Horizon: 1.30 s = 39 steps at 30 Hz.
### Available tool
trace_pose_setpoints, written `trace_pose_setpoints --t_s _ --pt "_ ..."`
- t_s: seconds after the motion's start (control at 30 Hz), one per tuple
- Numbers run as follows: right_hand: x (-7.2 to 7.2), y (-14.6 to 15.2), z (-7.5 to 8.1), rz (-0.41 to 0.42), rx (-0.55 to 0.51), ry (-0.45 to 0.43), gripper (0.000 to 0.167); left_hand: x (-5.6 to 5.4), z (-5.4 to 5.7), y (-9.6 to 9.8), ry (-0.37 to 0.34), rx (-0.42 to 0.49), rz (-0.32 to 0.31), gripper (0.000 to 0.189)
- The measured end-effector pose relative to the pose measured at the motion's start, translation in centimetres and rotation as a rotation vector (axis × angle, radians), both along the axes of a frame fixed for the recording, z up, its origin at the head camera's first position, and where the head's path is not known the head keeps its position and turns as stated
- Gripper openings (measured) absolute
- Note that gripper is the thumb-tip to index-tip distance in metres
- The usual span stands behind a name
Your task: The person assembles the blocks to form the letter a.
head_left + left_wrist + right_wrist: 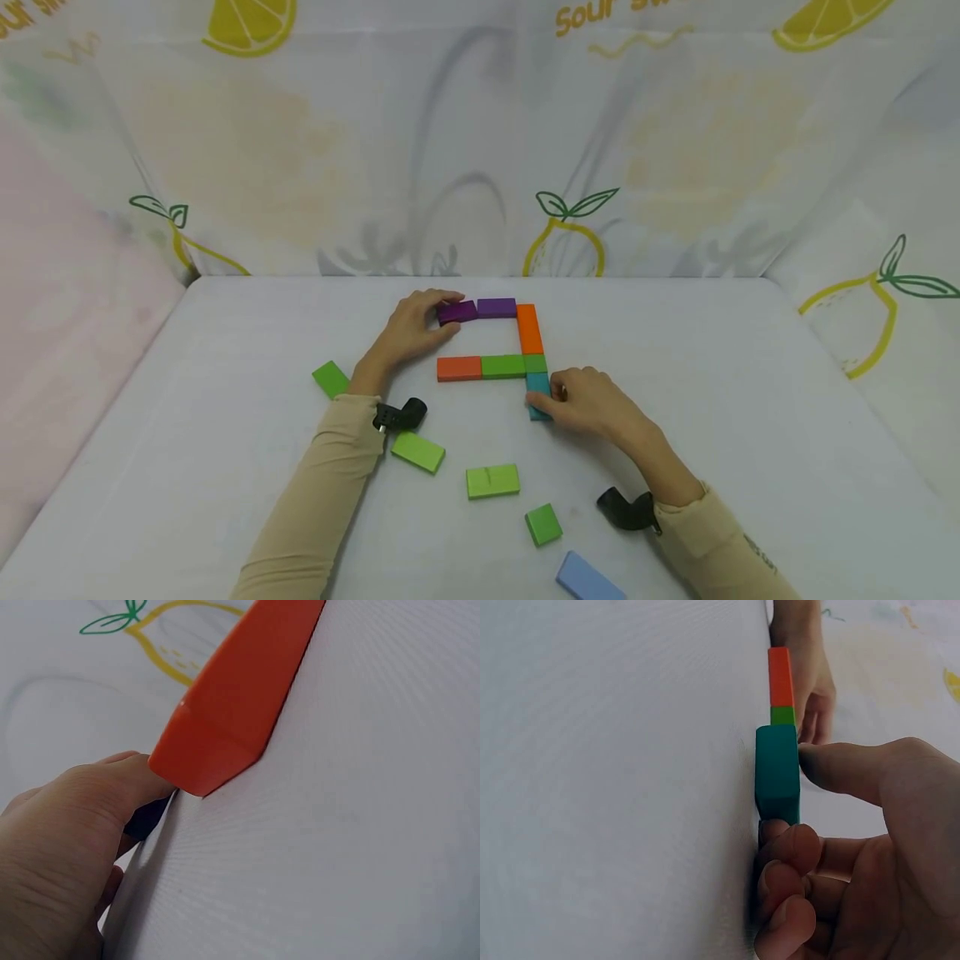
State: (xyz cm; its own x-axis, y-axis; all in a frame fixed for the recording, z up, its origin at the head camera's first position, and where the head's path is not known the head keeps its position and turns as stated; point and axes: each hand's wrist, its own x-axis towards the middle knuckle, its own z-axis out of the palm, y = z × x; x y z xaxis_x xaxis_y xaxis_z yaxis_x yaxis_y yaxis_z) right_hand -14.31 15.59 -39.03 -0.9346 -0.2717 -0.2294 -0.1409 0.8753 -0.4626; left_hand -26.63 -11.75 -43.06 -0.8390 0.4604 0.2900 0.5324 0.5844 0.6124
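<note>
My left hand (408, 332) pinches a dark purple block (459, 312) between thumb and fingers; it lies slightly askew against a second purple block (497, 308). An upright orange block (529, 329) meets that row's right end. Below it sits a small green block (536, 363), then a teal block (538, 392). With thumb and fingers, my right hand (600, 404) holds the teal block, whose end face shows large in the right wrist view. A red-orange block (459, 369) and a green block (502, 367) run left from the small green one; the red-orange block (232, 697) looms close in the left wrist view.
Loose on the white table (187, 467) lie a green block (330, 378) by my left forearm, two light green blocks (418, 452) nearer me, a small green block (543, 525) and a light blue block (588, 577). A lemon-print cloth (465, 125) hangs behind.
</note>
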Motion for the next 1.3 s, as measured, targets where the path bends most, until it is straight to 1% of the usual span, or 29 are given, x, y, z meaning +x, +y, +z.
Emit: trace_pose_setpoints --t_s 0.3,0.47,0.57,0.7,0.83,0.9,0.93,1.0,1.1,1.17,1.23,1.3 --pt "-0.1 0.0 0.0 -0.002 -0.006 -0.011 0.039 -0.1 -0.1 0.0 -0.013 -0.001 0.003 0.045" --pt "-0.2 0.1 0.3 -0.013 -0.016 -0.031 0.038 0.0 0.1 0.0 -0.027 0.013 0.014 0.042" --pt "-0.5 0.5 0.3 -0.005 -0.035 -0.016 0.038 0.0 0.2 0.0 -0.041 0.020 0.029 0.039" --pt "-1.3 1.6 0.0 0.035 -0.114 0.022 0.034 0.0 0.3 0.1 -0.088 0.027 0.056 0.035" --pt "-2.3 2.4 -0.6 0.071 -0.300 0.021 0.022 0.1 0.6 0.2 -0.134 0.061 0.050 0.035" --pt "-2.9 2.5 -1.0 0.081 -0.391 0.032 0.016 0.1 0.9 0.1 -0.144 0.081 0.043 0.035" --pt "-3.1 2.5 -1.1 0.081 -0.428 0.037 0.015 0.2 1.1 0.0 -0.136 0.084 0.038 0.035" --pt "-3.6 2.5 -1.2 0.093 -0.469 0.062 0.015 0.3 1.4 0.0 -0.125 0.080 0.031 0.034" --pt "-4.0 2.4 -1.4 0.111 -0.490 0.084 0.020 0.6 2.0 -0.3 -0.117 0.068 0.018 0.033" --pt "-4.1 2.4 -1.6 0.126 -0.490 0.085 0.026 1.1 2.6 -0.6 -0.131 0.060 0.013 0.032" --pt "-4.1 2.5 -1.8 0.131 -0.478 0.076 0.032 1.8 3.3 -1.1 -0.140 0.053 0.013 0.033" --pt "-4.1 2.7 -1.9 0.139 -0.468 0.059 0.039 2.6 4.0 -1.9 -0.130 0.038 0.010 0.033"
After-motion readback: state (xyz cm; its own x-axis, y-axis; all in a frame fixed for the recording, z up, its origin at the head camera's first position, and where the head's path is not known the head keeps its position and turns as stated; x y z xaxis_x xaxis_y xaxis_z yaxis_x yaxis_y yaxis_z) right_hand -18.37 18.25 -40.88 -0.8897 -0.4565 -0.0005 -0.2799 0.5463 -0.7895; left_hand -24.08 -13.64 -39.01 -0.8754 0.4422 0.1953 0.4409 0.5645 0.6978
